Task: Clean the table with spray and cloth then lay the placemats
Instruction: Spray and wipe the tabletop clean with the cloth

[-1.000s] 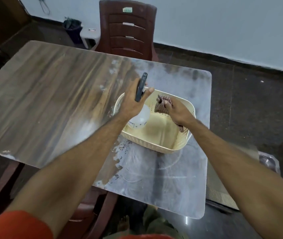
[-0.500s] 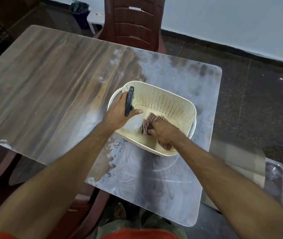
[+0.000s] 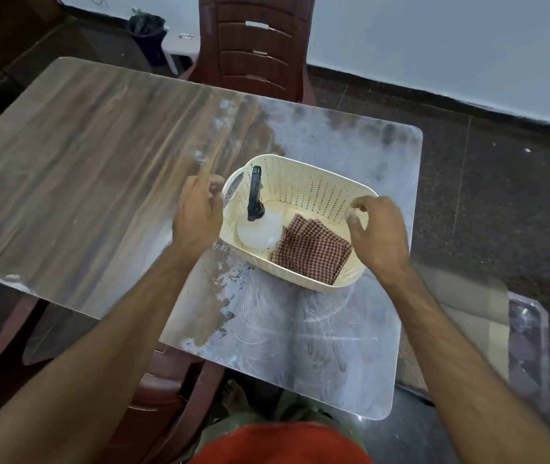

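Wooden table (image 3: 99, 169) holds a cream basket (image 3: 303, 182).
Spray (image 3: 258, 222) and checked cloth (image 3: 312, 252) lie inside; left hand (image 3: 196, 216) and right hand (image 3: 380, 232) hover loose, holding nothing; mats (image 3: 467, 316) half hidden.

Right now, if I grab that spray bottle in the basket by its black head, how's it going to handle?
The spray bottle looks light: its translucent body appears mostly empty, though the liquid level is hard to tell. It probably lifts rigidly by the head. It may tip easily, since the tall nozzle sits on a small rounded body that leans against the basket wall beside the checked cloth.
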Demonstrator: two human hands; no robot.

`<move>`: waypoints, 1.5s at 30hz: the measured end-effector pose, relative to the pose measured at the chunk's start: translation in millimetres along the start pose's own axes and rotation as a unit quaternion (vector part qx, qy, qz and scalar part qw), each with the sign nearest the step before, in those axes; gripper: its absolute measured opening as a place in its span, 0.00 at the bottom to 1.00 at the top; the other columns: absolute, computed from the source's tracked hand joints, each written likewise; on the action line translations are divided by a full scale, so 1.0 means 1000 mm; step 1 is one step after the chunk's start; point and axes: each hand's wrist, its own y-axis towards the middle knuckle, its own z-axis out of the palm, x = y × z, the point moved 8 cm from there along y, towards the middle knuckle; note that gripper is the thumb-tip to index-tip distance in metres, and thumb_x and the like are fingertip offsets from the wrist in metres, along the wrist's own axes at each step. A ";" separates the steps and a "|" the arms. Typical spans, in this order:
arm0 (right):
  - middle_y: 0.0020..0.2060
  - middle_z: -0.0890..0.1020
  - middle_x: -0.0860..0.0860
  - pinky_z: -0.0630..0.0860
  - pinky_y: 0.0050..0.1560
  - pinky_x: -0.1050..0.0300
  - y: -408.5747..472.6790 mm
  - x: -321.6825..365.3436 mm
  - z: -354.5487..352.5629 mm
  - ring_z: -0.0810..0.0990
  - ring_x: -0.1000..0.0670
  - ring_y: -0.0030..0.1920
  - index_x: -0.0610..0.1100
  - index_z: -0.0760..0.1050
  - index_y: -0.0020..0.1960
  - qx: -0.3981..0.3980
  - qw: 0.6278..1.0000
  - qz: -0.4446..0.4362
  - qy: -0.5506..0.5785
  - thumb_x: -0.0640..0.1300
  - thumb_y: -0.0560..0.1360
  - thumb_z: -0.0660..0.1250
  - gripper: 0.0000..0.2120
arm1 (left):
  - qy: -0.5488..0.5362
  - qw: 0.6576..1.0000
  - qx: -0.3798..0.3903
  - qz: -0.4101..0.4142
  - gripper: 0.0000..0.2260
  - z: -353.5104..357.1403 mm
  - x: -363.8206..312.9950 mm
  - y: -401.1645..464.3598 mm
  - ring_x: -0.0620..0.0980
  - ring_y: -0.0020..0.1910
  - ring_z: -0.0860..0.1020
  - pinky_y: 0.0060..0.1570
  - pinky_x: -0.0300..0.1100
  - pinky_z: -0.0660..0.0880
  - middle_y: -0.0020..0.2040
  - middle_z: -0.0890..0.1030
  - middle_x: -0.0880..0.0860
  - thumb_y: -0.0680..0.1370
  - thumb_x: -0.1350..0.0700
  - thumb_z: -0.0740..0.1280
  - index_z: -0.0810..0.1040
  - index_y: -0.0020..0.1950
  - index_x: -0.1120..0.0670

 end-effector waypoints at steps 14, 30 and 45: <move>0.44 0.81 0.46 0.72 0.39 0.57 -0.028 -0.046 0.001 0.78 0.52 0.37 0.41 0.70 0.63 -0.014 0.968 0.209 0.137 0.44 0.82 0.62 0.12 | -0.101 0.976 0.097 -0.166 0.10 0.039 0.026 0.027 0.60 0.51 0.81 0.45 0.47 0.75 0.50 0.83 0.62 0.83 0.60 0.60 0.78 0.58 0.63; 0.36 0.82 0.51 0.79 0.44 0.52 0.065 0.136 0.098 0.83 0.48 0.39 0.44 0.77 0.57 0.134 0.980 -0.001 0.150 0.43 0.80 0.64 0.08 | -0.195 0.933 -0.088 -0.289 0.05 -0.112 0.155 -0.047 0.46 0.36 0.72 0.37 0.39 0.68 0.37 0.77 0.50 0.83 0.61 0.60 0.75 0.54 0.56; 0.46 0.85 0.47 0.80 0.50 0.52 0.130 0.268 0.204 0.81 0.54 0.39 0.41 0.77 0.62 0.162 0.972 -0.082 0.151 0.41 0.80 0.64 0.11 | -0.147 0.913 -0.169 -0.342 0.05 -0.169 0.265 -0.012 0.41 0.35 0.74 0.37 0.39 0.70 0.38 0.77 0.47 0.83 0.58 0.59 0.73 0.55 0.55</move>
